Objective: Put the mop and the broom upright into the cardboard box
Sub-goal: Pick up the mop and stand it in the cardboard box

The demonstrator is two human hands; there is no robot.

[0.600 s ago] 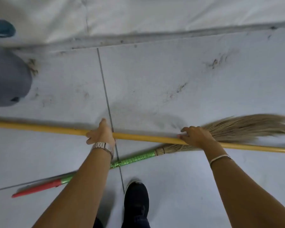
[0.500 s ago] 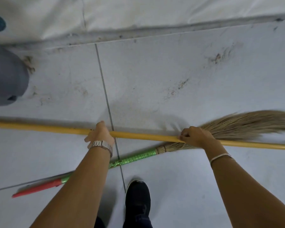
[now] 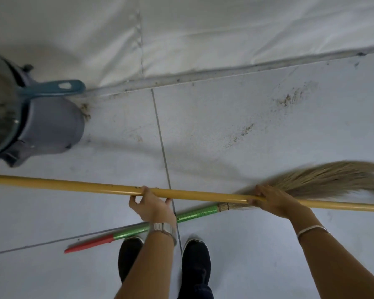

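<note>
The mop pole, a long yellow shaft, is being held level above the floor, running across the whole view with both ends out of frame; the mop head is not in view. The left hand is being wrapped round the pole near its middle, its grip closed with fingers curled over the top. The right hand is being closed round the pole further along, knuckles up. The broom is lying on the floor just under the pole, crossing beneath it at a slant: red tip, green-taped handle, then a bound bundle of pale straw bristles fanning out, blurred at the far edge.

Judgement: the mop is being lifted first. For a clean lift, both grips should be kept firm and apart, and one end then raised so that the pole is turned upright before being carried. The box is not in view, so its place cannot be told.

Pole surface is appearing smooth and glossy; floor tiles are smooth, pale, with dirt marks. A grey bucket with a teal handle is standing at the left, well apart. Dark shoes are being planted below the broom.
</note>
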